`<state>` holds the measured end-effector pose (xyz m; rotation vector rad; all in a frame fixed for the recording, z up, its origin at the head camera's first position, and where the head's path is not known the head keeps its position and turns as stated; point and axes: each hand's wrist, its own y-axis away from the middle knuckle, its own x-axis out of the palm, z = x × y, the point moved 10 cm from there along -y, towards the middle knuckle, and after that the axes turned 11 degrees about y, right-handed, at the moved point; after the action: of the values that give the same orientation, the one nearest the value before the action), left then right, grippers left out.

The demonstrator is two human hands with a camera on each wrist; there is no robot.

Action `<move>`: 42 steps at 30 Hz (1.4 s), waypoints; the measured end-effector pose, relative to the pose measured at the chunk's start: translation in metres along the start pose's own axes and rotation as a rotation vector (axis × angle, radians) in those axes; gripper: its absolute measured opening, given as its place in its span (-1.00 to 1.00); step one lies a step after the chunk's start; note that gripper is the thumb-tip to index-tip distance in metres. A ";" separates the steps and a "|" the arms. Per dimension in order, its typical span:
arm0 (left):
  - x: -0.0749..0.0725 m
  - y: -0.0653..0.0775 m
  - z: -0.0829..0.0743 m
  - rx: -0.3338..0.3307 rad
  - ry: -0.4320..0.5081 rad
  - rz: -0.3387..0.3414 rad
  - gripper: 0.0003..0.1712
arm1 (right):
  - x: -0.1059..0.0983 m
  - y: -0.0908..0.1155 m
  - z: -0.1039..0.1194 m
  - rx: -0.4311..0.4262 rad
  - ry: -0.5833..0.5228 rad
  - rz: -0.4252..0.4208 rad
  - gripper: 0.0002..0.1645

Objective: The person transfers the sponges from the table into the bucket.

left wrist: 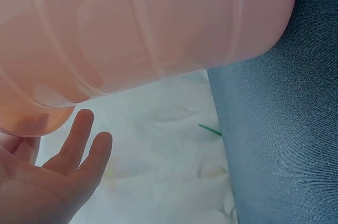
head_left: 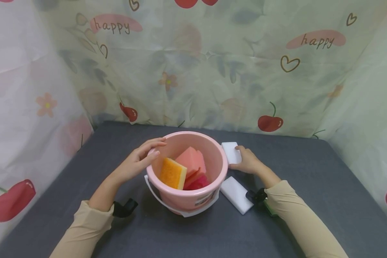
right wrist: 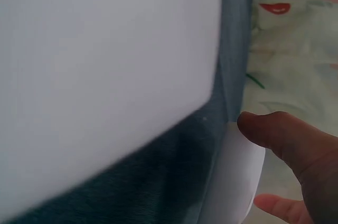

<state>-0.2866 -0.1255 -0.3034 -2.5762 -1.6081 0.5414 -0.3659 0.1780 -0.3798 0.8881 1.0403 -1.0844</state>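
A pink bucket [head_left: 187, 199] stands on the table, its white handle [head_left: 156, 195] hanging down at the front. My left hand [head_left: 138, 161] rests at the bucket's left rim, with fingers extended; in the left wrist view two fingers [left wrist: 97, 155] point along its side. Inside lie a yellow-orange sponge [head_left: 172, 174], pinkish-red sponge pieces [head_left: 188, 160] and a deeper pink piece [head_left: 197, 182]. Right of the bucket, my right hand [head_left: 249, 161] holds a white sponge block [head_left: 230, 152] between thumb and finger. A second white block [head_left: 233, 193] lies nearer, looming large in the right wrist view.
Partly hidden under the right sleeve is a green item [head_left: 271, 208]. Black straps [head_left: 125, 208] sit at both wrists. The dark tabletop [head_left: 180, 240] ends at a patterned curtain [head_left: 209, 71] behind and along both sides.
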 end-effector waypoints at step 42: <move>0.001 0.000 0.001 0.016 0.006 0.005 -0.56 | -0.097 0.052 0.032 -0.082 -0.169 -0.213 -0.09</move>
<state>-0.2868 -0.1249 -0.3040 -2.5689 -1.5892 0.5433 -0.3211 0.1853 -0.2744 0.6182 1.0459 -1.2627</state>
